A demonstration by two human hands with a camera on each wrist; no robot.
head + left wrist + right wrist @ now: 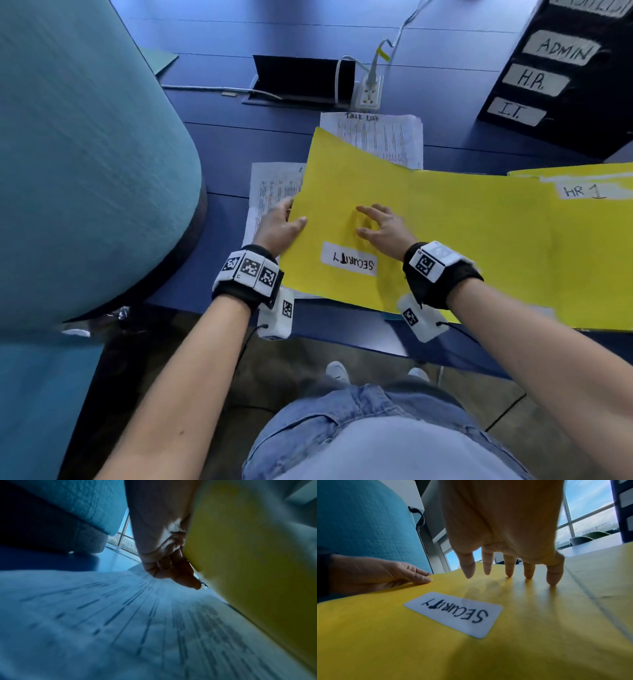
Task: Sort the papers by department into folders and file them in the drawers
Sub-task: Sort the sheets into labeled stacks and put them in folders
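Observation:
A yellow folder (359, 192) labelled SECURITY (349, 263) lies on the blue table, its left cover raised a little. My left hand (281, 222) pinches that cover's left edge, thumb on top and fingers underneath. In the left wrist view those fingers (171, 568) curl under the yellow cover (248, 561), above a printed sheet (120, 622). My right hand (380, 222) is open and spread, several fingertips (529, 573) touching the cover beyond the label (453, 614). A printed sheet (270, 192) shows left of the folder. A "Task List" stack (376, 137) lies behind it.
Another yellow folder marked HR 1 (582, 222) lies to the right. A black drawer unit (565, 75) labelled ADMIN, H.R., I.T. stands at the back right. A power socket with cables (370, 92) sits behind the papers. A teal chair back (85, 154) crowds the left.

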